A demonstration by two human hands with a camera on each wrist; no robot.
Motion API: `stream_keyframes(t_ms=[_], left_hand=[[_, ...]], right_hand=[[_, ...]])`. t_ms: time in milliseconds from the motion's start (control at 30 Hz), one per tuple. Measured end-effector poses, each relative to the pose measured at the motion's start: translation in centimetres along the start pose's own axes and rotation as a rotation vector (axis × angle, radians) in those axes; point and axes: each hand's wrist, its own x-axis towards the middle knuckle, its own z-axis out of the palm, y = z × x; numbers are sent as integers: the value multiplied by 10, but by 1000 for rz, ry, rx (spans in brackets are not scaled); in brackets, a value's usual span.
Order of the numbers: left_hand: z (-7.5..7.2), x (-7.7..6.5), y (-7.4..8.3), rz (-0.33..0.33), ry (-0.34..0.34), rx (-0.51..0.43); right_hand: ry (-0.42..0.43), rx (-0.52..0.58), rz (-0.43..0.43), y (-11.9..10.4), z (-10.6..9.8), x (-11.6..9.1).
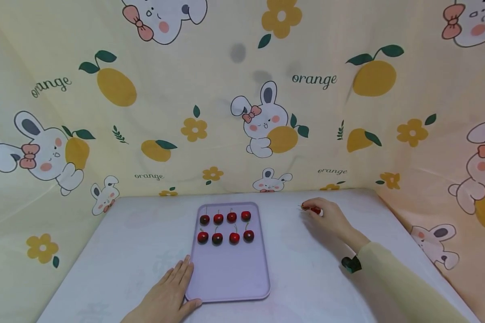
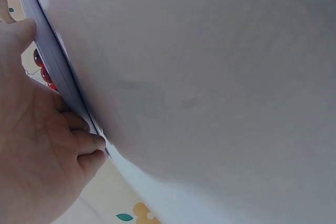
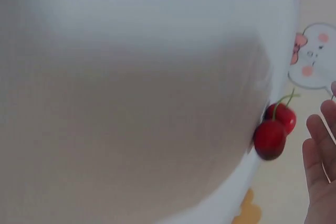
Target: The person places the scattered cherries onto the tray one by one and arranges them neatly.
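A lilac tray [image 1: 228, 276] lies on the table with several red cherries [image 1: 234, 237] in two rows across its far half, stems on. My left hand [image 1: 167, 289] rests at the tray's near left corner, fingers straight along the left side and thumb at the front edge. Right of the tray, my right hand [image 1: 334, 219] hovers beside a few loose cherries [image 1: 316, 210], partly covering them in the head view. From the right wrist, two cherries [image 3: 270, 139] with green stems sit on the table, and the fingers [image 3: 315, 166] are extended, apart from them.
The white table [image 1: 145, 233] runs back to a cream cloth [image 1: 214, 80] printed with rabbits, oranges and flowers, which also hangs at both sides. A dark heart-shaped piece [image 1: 350, 264] shows by the right cuff.
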Motion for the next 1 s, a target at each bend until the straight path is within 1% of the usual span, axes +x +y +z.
stream_keyframes(t_ms=[267, 400, 567, 700, 833, 1000], left_hand=[[-1, 1, 2, -12, -11, -6], [0, 1, 2, -12, -10, -4], [0, 0, 2, -8, 3, -3], [-1, -1, 2, 5, 22, -1], [-2, -1, 3, -5, 4, 0], [-2, -1, 3, -15, -10, -5]], right_hand=[[-27, -35, 92, 14, -6, 0], [-28, -40, 120, 19, -7, 0], [-30, -51, 122, 23, -7, 2], [-56, -59, 128, 25, -7, 2], [-87, -51, 152, 27, -4, 2], [-99, -76, 151, 28, 0, 1]])
